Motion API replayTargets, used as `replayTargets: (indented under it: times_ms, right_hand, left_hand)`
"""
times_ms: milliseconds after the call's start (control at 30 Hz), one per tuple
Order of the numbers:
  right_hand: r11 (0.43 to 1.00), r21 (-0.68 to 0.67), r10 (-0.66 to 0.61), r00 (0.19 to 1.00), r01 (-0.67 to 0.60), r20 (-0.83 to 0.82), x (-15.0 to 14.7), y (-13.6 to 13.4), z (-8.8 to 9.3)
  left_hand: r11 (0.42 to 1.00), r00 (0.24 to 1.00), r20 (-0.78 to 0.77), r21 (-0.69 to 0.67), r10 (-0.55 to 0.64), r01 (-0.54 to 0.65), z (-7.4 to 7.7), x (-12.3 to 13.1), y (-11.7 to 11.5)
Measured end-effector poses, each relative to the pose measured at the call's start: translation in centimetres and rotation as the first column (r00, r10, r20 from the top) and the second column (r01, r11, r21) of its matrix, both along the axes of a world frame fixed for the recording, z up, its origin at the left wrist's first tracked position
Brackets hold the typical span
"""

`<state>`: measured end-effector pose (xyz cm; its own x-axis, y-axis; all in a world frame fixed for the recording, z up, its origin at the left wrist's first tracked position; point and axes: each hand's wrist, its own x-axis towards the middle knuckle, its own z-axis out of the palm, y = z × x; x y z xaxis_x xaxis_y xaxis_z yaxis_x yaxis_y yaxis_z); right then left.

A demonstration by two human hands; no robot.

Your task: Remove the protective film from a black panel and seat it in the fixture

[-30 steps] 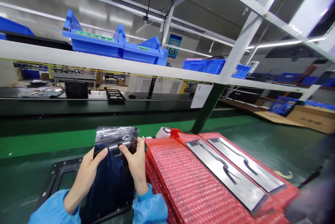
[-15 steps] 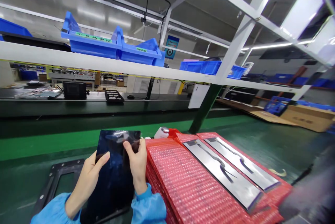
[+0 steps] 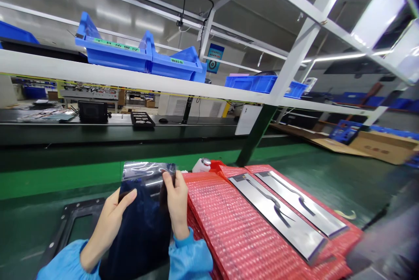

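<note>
Two bare hands are holding a dark panel (image 3: pixel 144 227) just above the green bench (image 3: pixel 49 179), close in front of the person. The panel is lying with its long axis pointing away from the person, its far edge tipping up and catching the ceiling lights, where a shiny film (image 3: pixel 147 169) seems to be covering the glass.

The left hand (image 3: pixel 113 216) is cradling the panel's left edge about halfway along. Its thumb is lying on the dark face and its fingers (image 3: pixel 129 195) are wrapping under the side, so it is gripping the panel. The right hand (image 3: pixel 176 203) is reaching further out and is the one nearer the far edge. Its fingers (image 3: pixel 170 179) are closing in a pinch on the far right corner. Whether they are catching only the film or the panel too is not showing clearly.

Under the panel, a black frame (image 3: pixel 70 223) is lying flat on the bench, sticking out to the left. Touching the right hand's side, a red bubble-wrap stack (image 3: pixel 235 232) is carrying two long metal strips (image 3: pixel 278 216) side by side, slanting away to the right. A white bottle (image 3: pixel 203 165) is standing just beyond the stack's near corner. Blue bins (image 3: pixel 111 53) are sitting on the shelf (image 3: pixel 131 79) overhead.
</note>
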<state>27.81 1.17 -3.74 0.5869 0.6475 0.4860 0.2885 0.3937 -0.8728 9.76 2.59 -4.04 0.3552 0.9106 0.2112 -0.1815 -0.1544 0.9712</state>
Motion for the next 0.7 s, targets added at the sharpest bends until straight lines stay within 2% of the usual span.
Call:
replayTargets:
  times_ms: [167, 367, 567, 700]
  right_hand:
    - [0.999, 0.037, -0.02, 0.999, 0.021, -0.042, 0.53, -0.02, 0.25]
    - [0.999, 0.029, 0.044, 0.998, -0.043, -0.048, 0.0, -0.06, 0.51]
    - [0.997, 0.07, -0.02, 0.991, 0.03, -0.13, 0.23, 0.45, -0.33]
    - [0.996, 0.083, -0.032, 0.988, 0.045, -0.152, 0.08, 0.19, -0.02]
  left_hand:
    - [0.999, 0.997, -0.073, 0.038, 0.019, -0.017, -0.06, 0.14, -0.1]
    - [0.999, 0.997, -0.077, 0.02, -0.025, 0.027, 0.05, 0.13, -0.24]
    - [0.998, 0.993, -0.116, 0.063, -0.003, 0.01, 0.09, 0.15, -0.36]
    - [0.997, 0.989, -0.143, 0.078, 0.027, -0.016, -0.04, 0.06, -0.39]
